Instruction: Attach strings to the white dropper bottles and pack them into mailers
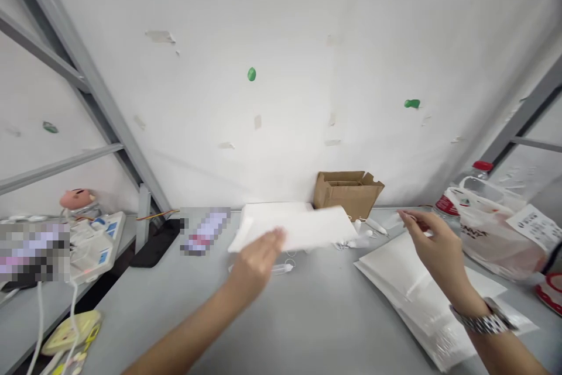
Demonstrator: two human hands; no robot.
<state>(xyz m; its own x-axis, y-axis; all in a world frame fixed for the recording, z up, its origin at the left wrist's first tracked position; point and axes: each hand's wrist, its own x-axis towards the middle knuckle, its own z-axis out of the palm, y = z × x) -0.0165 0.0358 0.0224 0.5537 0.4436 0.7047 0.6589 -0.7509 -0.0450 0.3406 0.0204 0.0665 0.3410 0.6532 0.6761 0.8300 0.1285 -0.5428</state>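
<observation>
My left hand [259, 258] is closed on the near edge of a white sheet [320, 227], blurred by motion above the table. Behind it lies another flat white piece [276, 209], partly covered. Under the left hand is a small white item with a thin loop [283, 268]. My right hand [432, 237], with a metal watch at the wrist, pinches its thumb and fingers together at the right. A faint see-through scrap shows by its fingertips, too unclear to name. Below that hand lies a stack of white plastic bags [413, 293].
A torn-open cardboard box [351, 196] stands against the wall, small white looped pieces [351, 243] before it. At right are a plastic carrier bag [492, 234] and a red-capped bottle [483, 167]. A phone [206, 231] and power strip [94, 252] sit left.
</observation>
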